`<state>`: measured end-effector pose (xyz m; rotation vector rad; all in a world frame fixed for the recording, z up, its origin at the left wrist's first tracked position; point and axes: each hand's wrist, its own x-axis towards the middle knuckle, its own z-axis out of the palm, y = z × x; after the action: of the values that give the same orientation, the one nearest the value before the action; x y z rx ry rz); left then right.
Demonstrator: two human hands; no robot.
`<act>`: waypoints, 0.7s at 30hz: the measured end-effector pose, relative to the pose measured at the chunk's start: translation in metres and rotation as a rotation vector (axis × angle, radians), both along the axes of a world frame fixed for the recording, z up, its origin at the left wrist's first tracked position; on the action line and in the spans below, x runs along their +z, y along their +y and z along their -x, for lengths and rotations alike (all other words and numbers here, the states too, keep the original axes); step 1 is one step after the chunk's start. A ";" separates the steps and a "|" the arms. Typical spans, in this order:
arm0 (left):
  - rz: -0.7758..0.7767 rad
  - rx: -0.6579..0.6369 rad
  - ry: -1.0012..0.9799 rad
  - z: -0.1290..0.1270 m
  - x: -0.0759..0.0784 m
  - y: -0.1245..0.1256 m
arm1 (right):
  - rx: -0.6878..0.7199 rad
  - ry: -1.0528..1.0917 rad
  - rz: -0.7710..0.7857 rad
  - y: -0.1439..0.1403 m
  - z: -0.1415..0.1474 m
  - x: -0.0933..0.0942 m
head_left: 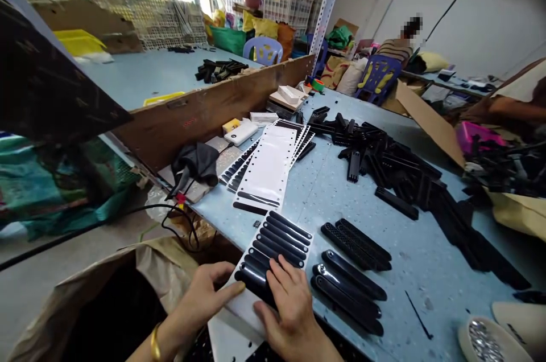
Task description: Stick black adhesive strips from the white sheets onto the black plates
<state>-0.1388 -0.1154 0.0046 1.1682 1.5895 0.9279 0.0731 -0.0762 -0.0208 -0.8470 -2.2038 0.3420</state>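
A white backing sheet carrying several black oblong stickers lies at the near edge of the blue table. My left hand holds the sheet's left edge, thumb on top. My right hand presses down on the nearest black strips with its fingers flat. Right beside that hand lie several glossy black plastic strips and two perforated ones.
Used white sheets lie further up the table. A large heap of black plastic parts covers the right side. An open cardboard box stands below left. A wooden divider borders the table. Another person sits far back on a chair.
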 end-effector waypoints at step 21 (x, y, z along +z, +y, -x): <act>0.071 -0.071 -0.569 -0.041 0.019 0.038 | -0.004 0.271 0.567 0.030 0.007 0.032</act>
<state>-0.0978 -0.0778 0.0232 0.8075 1.1029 1.0347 0.0657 -0.0466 0.0116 -1.0261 -1.8681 1.0488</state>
